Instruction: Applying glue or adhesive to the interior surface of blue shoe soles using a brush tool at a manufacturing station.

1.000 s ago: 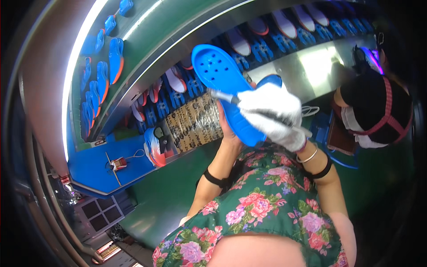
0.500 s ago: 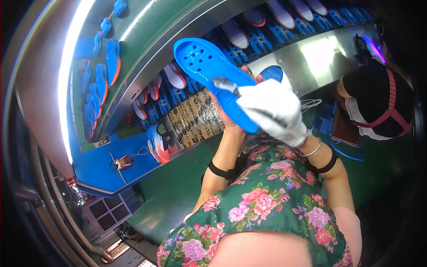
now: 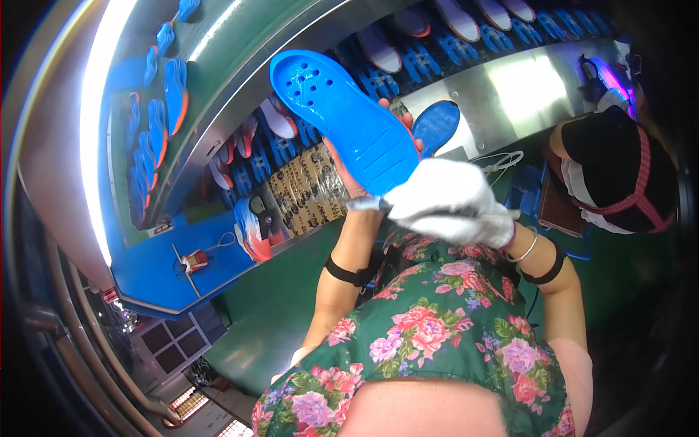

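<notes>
A blue shoe sole (image 3: 331,120) with round holes at its far end and grooves at its near end looks wet and glossy. My bare left hand (image 3: 342,169) grips it from beneath, fingertips showing at its right edge. In a white glove, my right hand (image 3: 444,207) is closed round a slim brush (image 3: 373,205), whose handle end sticks out behind the hand. The brush's greyish tip is just off the sole's near end, over my left wrist, and is a little blurred.
Beyond my hands, rows of blue and white-lined soles (image 3: 419,62) stand along a metal ledge (image 3: 473,95), with another blue sole (image 3: 438,124) nearer. More blue-orange soles (image 3: 175,95) lie at the left. A brown taped box (image 3: 306,193) sits below. Another person (image 3: 611,171) works at the right.
The brush has left the sole's middle and moved down past its near end, towards my left wrist. The sole has shifted slightly up and left, its face now turned more towards me.
</notes>
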Available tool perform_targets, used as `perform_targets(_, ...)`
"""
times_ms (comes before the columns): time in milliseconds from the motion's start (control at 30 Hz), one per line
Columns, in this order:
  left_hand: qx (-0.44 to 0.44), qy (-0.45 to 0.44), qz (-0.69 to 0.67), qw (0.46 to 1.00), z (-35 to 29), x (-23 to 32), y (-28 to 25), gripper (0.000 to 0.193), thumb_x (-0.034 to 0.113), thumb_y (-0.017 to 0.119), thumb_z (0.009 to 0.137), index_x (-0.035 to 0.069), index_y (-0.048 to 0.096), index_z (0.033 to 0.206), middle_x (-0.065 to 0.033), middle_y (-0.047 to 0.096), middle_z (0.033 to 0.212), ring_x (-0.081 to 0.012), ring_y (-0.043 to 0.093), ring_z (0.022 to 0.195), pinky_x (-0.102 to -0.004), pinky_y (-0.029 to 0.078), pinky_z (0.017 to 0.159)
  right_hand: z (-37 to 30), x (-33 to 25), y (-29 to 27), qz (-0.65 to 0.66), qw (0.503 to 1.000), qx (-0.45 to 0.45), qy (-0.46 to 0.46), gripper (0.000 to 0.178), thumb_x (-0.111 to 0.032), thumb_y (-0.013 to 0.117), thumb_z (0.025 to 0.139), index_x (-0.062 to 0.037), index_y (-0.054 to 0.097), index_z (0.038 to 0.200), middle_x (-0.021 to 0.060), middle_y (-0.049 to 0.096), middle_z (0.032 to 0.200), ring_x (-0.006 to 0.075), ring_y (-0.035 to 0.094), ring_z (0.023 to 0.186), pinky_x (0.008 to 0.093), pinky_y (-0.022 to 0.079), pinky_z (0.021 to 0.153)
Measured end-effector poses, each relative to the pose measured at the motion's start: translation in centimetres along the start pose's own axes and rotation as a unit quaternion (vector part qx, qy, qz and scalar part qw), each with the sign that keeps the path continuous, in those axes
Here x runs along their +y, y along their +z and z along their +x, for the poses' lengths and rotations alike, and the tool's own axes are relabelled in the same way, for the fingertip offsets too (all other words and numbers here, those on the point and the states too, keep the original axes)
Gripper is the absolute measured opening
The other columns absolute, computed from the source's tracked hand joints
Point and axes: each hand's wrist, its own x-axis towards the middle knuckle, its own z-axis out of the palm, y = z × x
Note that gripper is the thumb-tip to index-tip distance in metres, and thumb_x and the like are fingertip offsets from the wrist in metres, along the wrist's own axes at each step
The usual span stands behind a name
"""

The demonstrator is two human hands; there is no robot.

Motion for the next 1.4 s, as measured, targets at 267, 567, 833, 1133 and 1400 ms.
perform_targets(267, 0.019, -0.05, 0.003, 0.999, -0.1, 1.6, -0.9, 0.11, 0.08, 0.063, 0.079, 0.007, 0.034, 0.155, -0.0289, 0.055, 0.136, -0.044, 0.06, 0.119, -0.059, 0.053, 0.099, -0.8, 0.7, 0.6, 0.04, 0.999, -0.012, 0.015, 0.023, -0.008, 0.082, 0.079, -0.0117, 0.078, 0.102, 0.0084, 0.076, 0.099, 0.025, 0.073, 0.089, 0.0366, 0.058, 0.078)
perform_targets(567, 0.01, -0.125, 0.014, 0.992, 0.4, 2.8, -0.8, 0.116, 0.07, 0.074, 0.073, 0.0, 0.03, 0.154, -0.0304, 0.055, 0.129, -0.0433, 0.057, 0.115, -0.0521, 0.054, 0.094, -1.5, 0.8, 1.2, 0.013, 1.0, -0.014, 0.022, 0.018, -0.009, 0.083, 0.08, -0.011, 0.078, 0.098, 0.0068, 0.076, 0.1, 0.0268, 0.073, 0.088, 0.0361, 0.058, 0.079)
perform_targets(833, 0.057, -0.124, 0.1, 0.986, 0.9, 3.0, -0.2, 0.117, 0.068, 0.075, 0.073, -0.002, 0.029, 0.154, -0.0245, 0.056, 0.127, -0.0409, 0.056, 0.11, -0.05, 0.054, 0.089, -0.7, 2.2, -0.1, -0.012, 0.999, 0.026, 0.036, 0.022, -0.003, 0.079, 0.082, -0.0071, 0.077, 0.103, 0.0109, 0.076, 0.105, 0.0241, 0.071, 0.087, 0.0358, 0.057, 0.077)
perform_targets(1133, -0.053, -0.221, 0.127, 0.965, 2.8, 4.7, -0.1, 0.116, 0.067, 0.075, 0.072, -0.009, 0.034, 0.15, -0.0271, 0.057, 0.126, -0.0382, 0.06, 0.1, -0.0489, 0.051, 0.091, -1.4, 1.9, -0.1, 0.176, 0.968, 0.031, 0.174, 0.013, 0.001, 0.08, 0.079, -0.0049, 0.078, 0.09, 0.0124, 0.077, 0.097, 0.0208, 0.073, 0.089, 0.0346, 0.058, 0.079)
perform_targets(1400, -0.004, -0.251, 0.076, 0.965, 3.2, 5.5, 0.1, 0.092, 0.05, 0.062, 0.082, -0.006, 0.038, 0.151, -0.0352, 0.054, 0.136, -0.0507, 0.063, 0.111, -0.0566, 0.052, 0.095, -3.0, 2.7, 0.3, -0.077, 0.993, -0.062, -0.057, 0.038, -0.002, 0.08, 0.077, -0.0095, 0.076, 0.114, 0.0129, 0.076, 0.113, 0.0264, 0.072, 0.09, 0.0382, 0.057, 0.077)
